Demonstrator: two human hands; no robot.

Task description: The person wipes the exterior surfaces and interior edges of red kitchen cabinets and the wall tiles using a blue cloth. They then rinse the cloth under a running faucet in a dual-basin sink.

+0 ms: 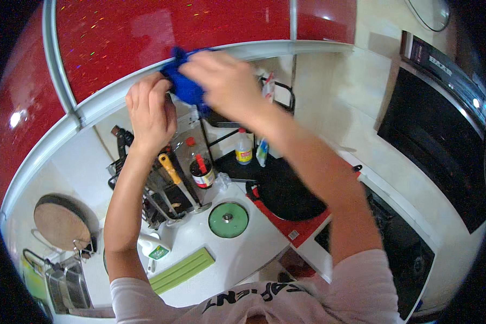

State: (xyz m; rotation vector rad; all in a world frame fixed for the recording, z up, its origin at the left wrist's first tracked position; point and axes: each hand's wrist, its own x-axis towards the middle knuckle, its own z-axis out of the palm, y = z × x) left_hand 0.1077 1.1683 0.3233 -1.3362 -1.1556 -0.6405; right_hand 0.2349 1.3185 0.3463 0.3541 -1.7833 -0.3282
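Observation:
A crumpled blue cloth [186, 86] is up at the pale lower rail of the red wall cabinets [117, 38]. My right hand [227, 83], blurred, grips it from the right. The curled fingers of my left hand [150, 107] close on its left edge; their tips are partly hidden. Below my hands on the white counter [194, 233] stand a rack of utensils with a yellow-handled ladle [171, 170], and a dark sauce jar [202, 174] with a red handle sticking out.
A green pot lid [228, 220], a green ridged board [182, 270] and a white bottle [154, 246] are on the counter. A black pan [289, 190] sits over a red mat. At right are a dark hob [405, 243] and a range hood [433, 121]; at left, a round cutting board [62, 226].

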